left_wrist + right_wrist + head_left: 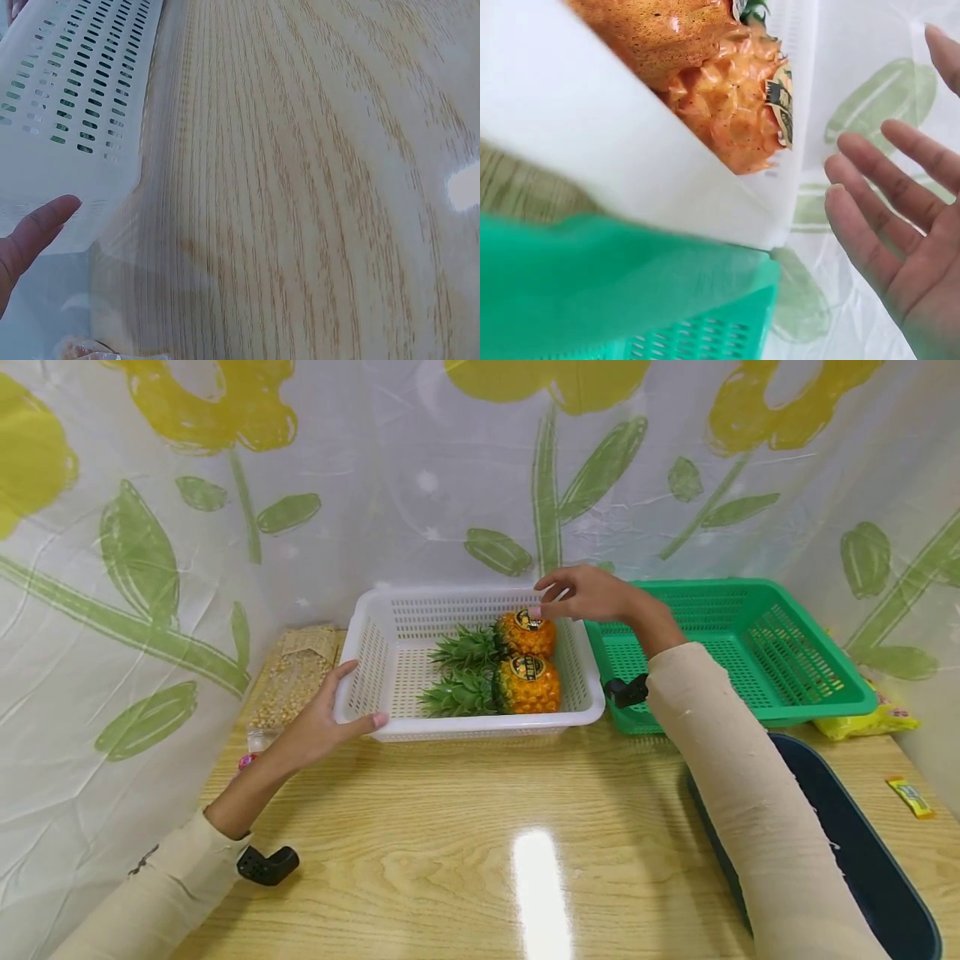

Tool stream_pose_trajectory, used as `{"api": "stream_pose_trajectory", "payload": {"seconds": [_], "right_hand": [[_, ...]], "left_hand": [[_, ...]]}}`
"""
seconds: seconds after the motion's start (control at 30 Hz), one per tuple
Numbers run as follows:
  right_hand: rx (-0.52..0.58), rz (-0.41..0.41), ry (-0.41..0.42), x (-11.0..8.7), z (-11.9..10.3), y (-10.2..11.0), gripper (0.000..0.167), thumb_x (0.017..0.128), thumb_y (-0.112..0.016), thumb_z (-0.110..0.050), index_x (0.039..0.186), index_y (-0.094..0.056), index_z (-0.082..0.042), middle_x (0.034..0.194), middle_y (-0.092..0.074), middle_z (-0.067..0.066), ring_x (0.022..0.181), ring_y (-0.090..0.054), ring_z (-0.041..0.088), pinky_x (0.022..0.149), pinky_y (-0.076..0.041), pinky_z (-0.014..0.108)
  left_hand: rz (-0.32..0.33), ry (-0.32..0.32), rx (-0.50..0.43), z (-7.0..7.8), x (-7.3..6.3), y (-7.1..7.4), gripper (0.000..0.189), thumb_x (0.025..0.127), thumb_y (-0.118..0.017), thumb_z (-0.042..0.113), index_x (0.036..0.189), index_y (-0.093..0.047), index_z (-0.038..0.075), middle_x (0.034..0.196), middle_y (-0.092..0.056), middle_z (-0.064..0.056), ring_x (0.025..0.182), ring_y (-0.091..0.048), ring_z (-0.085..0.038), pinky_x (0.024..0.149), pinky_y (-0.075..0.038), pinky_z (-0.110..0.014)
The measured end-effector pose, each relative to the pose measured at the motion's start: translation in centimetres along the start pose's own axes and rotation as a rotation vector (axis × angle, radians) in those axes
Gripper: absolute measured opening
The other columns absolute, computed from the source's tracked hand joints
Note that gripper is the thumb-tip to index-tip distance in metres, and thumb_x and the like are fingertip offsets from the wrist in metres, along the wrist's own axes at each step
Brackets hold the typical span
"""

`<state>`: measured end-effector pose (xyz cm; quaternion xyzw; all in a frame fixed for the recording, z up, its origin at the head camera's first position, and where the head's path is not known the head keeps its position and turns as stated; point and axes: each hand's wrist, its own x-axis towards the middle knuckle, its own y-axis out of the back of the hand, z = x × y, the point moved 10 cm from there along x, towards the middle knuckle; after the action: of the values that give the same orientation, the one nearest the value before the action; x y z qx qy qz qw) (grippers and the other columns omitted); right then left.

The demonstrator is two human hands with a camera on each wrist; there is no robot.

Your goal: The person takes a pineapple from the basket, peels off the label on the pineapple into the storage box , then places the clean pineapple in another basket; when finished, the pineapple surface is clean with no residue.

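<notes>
Two pineapples lie side by side in the white basket [480,724], green crowns to the left and dark labels upward: a rear pineapple [546,635] and a front pineapple [543,693]. My left hand [318,727] rests at the basket's front left corner, its thumb straight over the front rim and the fingers along the left side. In the left wrist view only the thumb [43,225] shows, against the basket wall. Over the back right rim hovers my right hand [588,595], near the rear pineapple. The right wrist view shows its fingers [900,187] spread, holding nothing.
A green basket [862,697] stands right of the white one, close to it. In front of it is a dark blue bin [847,835], partly behind the right sleeve. A bag of pale kernels [292,681] lies left; yellow packets [870,722] lie right.
</notes>
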<state>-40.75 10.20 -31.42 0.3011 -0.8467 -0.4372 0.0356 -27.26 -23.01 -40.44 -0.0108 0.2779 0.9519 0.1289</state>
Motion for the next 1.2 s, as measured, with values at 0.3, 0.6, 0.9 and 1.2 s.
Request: {"api": "stream_pose_trajectory", "payload": {"seconds": [0.3, 0.6, 0.9, 1.2], "right_hand": [[-0.005, 0.007, -0.063, 1.4, 1.0, -0.5, 0.067, 0.095, -0.064, -0.047, 0.149, -0.046, -0.01, 0.149, -0.05, 0.017, 0.122, -0.059, 0.039, 0.097, -0.052, 0.05], [0.015, -0.012, -0.156, 2.5, 2.0, -1.3, 0.07, 0.095, -0.063, -0.048, 0.15, -0.044, -0.009, 0.155, -0.042, 0.017, 0.125, -0.056, 0.039, 0.102, -0.048, 0.051], [-0.025, -0.067, -0.184, 3.4, 2.1, -2.4, 0.073, 0.095, -0.065, -0.046, 0.153, -0.039, -0.009, 0.162, -0.031, 0.015, 0.143, -0.038, 0.037, 0.11, -0.041, 0.053], [-0.008, -0.109, -0.199, 3.9, 1.6, -3.6, 0.076, 0.095, -0.066, -0.045, 0.155, -0.035, -0.011, 0.162, -0.03, 0.015, 0.144, -0.036, 0.035, 0.108, -0.042, 0.053]], "left_hand": [[0.002, -0.004, -0.007, 0.1, -0.2, 0.1, 0.104, 0.091, -0.074, 0.037, 0.162, 0.001, 0.022, 0.155, -0.031, -0.031, 0.137, -0.042, -0.049, 0.108, -0.038, -0.065], [0.012, -0.014, -0.003, 0.3, -0.1, 0.3, 0.104, 0.091, -0.074, 0.035, 0.162, 0.0, 0.02, 0.154, -0.033, -0.032, 0.135, -0.044, -0.049, 0.108, -0.039, -0.064], [0.007, -0.012, -0.017, 0.0, 0.1, -0.1, 0.104, 0.091, -0.075, 0.036, 0.162, -0.001, 0.022, 0.154, -0.033, -0.03, 0.135, -0.044, -0.048, 0.108, -0.039, -0.063], [0.013, -0.015, -0.012, 0.0, 0.0, 0.1, 0.104, 0.09, -0.075, 0.035, 0.162, -0.001, 0.021, 0.153, -0.034, -0.03, 0.133, -0.046, -0.048, 0.106, -0.042, -0.062]]}}
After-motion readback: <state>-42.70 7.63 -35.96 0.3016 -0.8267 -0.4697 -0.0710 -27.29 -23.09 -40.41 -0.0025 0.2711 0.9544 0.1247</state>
